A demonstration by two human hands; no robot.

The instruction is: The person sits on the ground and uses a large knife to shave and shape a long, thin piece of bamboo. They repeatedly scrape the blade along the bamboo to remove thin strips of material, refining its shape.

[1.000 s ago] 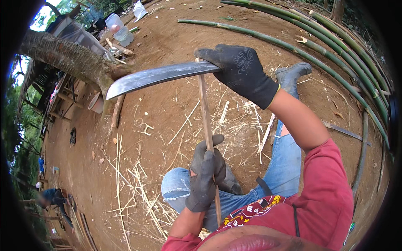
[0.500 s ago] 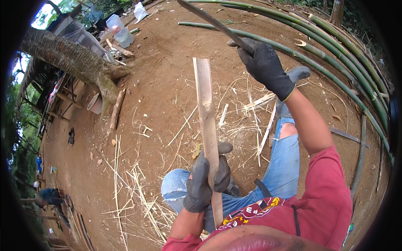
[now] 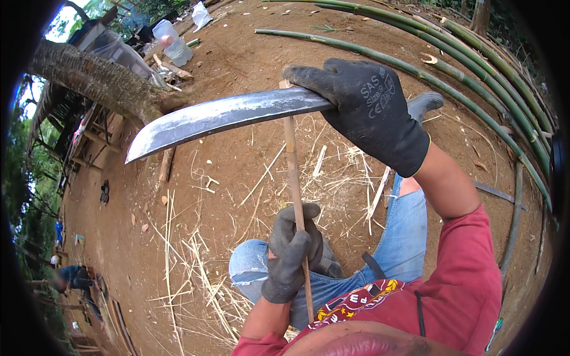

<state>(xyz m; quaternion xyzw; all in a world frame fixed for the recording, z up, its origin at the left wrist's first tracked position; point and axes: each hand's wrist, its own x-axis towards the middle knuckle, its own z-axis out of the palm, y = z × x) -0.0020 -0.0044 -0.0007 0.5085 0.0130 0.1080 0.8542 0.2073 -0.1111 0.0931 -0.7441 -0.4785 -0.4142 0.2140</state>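
Observation:
My left hand (image 3: pixel 292 252), in a dark glove, grips a thin bamboo strip (image 3: pixel 291 160) and holds it upright in front of my knees. My right hand (image 3: pixel 365 110), also gloved, is shut on the handle of a long curved blade (image 3: pixel 222 115). The blade lies across the top end of the strip, its tip pointing left. I sit on bare earth in blue jeans and a red shirt.
Several long green bamboo poles (image 3: pixel 451 89) lie on the ground at the upper right. Split slivers and shavings (image 3: pixel 196 267) litter the dirt at my feet. A palm trunk (image 3: pixel 95 80) slants across the upper left, near plastic jugs (image 3: pixel 172 41). Another person (image 3: pixel 74 279) crouches at far left.
My right hand raised the blade up and away from the strip, then brought it back down onto the strip's top end. The left hand kept its grip on the strip.

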